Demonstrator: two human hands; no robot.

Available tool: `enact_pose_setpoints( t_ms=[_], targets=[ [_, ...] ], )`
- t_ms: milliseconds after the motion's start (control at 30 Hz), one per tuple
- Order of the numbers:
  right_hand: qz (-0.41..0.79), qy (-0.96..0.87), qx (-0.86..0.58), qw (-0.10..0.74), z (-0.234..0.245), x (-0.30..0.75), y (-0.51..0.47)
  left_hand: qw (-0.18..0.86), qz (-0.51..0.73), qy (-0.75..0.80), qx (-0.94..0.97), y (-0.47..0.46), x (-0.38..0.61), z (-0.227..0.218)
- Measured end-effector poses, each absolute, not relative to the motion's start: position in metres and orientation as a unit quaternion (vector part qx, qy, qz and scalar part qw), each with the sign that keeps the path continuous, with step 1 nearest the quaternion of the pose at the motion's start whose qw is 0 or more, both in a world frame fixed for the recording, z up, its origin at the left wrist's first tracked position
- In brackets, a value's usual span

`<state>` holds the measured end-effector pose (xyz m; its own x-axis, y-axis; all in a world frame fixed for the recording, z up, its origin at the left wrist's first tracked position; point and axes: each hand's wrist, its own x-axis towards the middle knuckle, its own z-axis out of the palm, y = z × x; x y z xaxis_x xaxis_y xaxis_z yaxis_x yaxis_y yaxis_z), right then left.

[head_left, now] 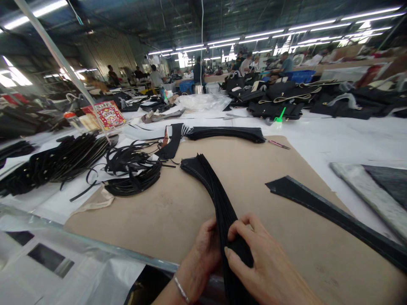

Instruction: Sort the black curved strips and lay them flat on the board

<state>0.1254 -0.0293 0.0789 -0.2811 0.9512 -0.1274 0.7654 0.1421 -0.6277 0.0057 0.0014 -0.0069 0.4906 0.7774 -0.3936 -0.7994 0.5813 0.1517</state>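
A stack of long, curved black strips (206,182), perhaps leather or fabric, runs from the middle of the brown board (159,220) toward me. My left hand (205,254), with a bracelet at the wrist, grips the stack from its left side; those fingertips are partly hidden behind it. From the right, my right hand (257,250) pinches the upper strips between thumb and bent fingers. To the right lies a separate black strip (318,203). Another pile of curved black pieces (225,133) rests along the board's far edge.
Thin black straps (133,173) lie coiled at left beside stacked black pieces (63,161). Pink-handled snips (279,144) and a green-tipped bottle (280,118) are farther back. A stone slab (359,182) sits at right. Black bags (286,93) and several people are beyond.
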Motion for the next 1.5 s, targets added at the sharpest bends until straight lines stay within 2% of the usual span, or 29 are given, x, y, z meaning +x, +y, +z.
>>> enact_pose_setpoints(
  t_ms=[567, 1000, 1500],
  targets=[
    [0.318, -0.747, -0.553, 0.186, 0.073, 0.130, -0.027, 0.863, 0.446, 0.233, -0.046, 0.003, 0.004, -0.006],
    [0.317, -0.724, -0.595, 0.147, 0.083, 0.123, -0.031, 0.872, 0.429, 0.237, -0.026, 0.001, 0.004, -0.007],
    [0.307, -0.735, -0.587, 0.147, 0.078, 0.125, -0.028, 0.845, 0.434, 0.311, -0.024, 0.001, 0.007, 0.008]
  ],
)
